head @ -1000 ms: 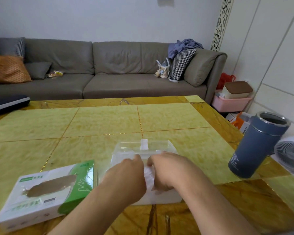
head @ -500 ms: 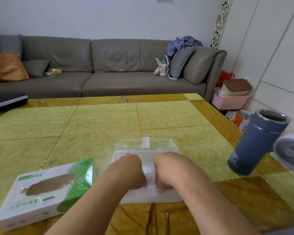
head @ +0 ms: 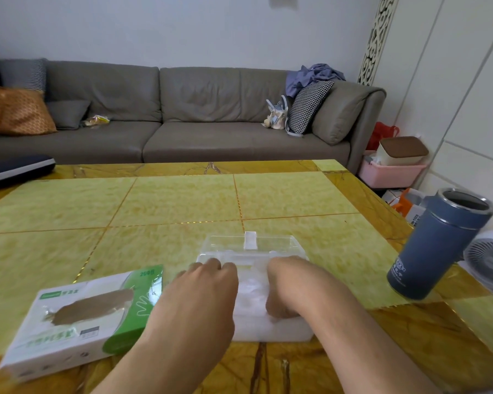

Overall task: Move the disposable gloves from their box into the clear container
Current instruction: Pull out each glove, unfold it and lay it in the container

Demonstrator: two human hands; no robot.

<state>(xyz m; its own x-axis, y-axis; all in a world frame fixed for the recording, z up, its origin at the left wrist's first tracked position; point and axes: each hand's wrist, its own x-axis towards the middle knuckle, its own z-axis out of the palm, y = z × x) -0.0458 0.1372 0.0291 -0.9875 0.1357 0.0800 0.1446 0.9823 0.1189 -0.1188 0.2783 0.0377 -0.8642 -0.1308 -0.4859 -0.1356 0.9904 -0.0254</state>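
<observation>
Our yellow-green marble table [head: 182, 206]

On it we see the glove box [head: 80, 322], clear container [head: 268, 331], blue tumbler [head: 436, 248] and a dark case [head: 17, 169].

Glove box [head: 80, 322], green corner: the number "200", followed by one character too blurred to read.
Glove box, green side panel: a white outline drawing of a hand, a sign and not text.
Glove box, top left of the white face: a small green label with white characters, illegible at this sharpness.
Glove box, front edge: a row of green characters and a small grey printed patch, both unreadable.
Blue tumbler [head: 439, 245], lower wall: a white emblem with lines of small print, possibly a brand mark; no letter can be made out.
Orange packaging [head: 407, 206] on the floor beyond the desk: dark lettering, too small to read.
</observation>
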